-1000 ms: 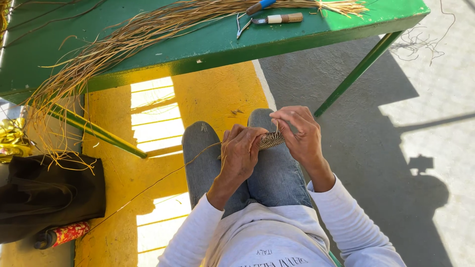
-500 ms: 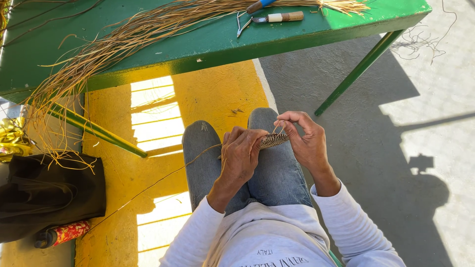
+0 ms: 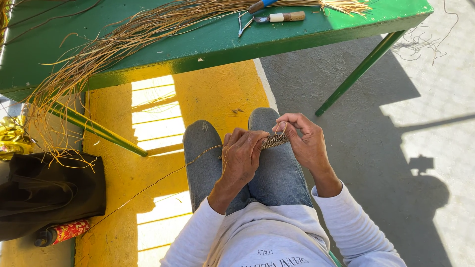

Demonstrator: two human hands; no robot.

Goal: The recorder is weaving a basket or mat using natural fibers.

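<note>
— What's the setting, from the head camera?

— Outdoors in sun: a green painted table [image 3: 198, 44] on slanted green legs, standing over a floor that is yellow paint [image 3: 217, 94] on one side and grey concrete [image 3: 346, 143] on the other, with slatted light patches.

— Materials?

— A long sheaf of dry tan straw fibres [image 3: 123, 39] lies across the table, its ends drooping off the left edge. The person sits in jeans and a ribbed white top, with a small woven disc [image 3: 273, 141], tightly coiled, just above the knees.

— And the hands?

— The left hand [image 3: 242, 155] has its fingers curled together, pinching the disc's near edge and a thin strand [image 3: 163, 179] trailing down-left. The right hand [image 3: 304, 141] pinches the disc's far side.

— Anything else around?

— A wooden-handled tool [image 3: 282, 17] and a blue-handled one [image 3: 260, 5] on the table; a dark bag [image 3: 44, 198] and a red patterned roll [image 3: 67, 231] under it at left.
</note>
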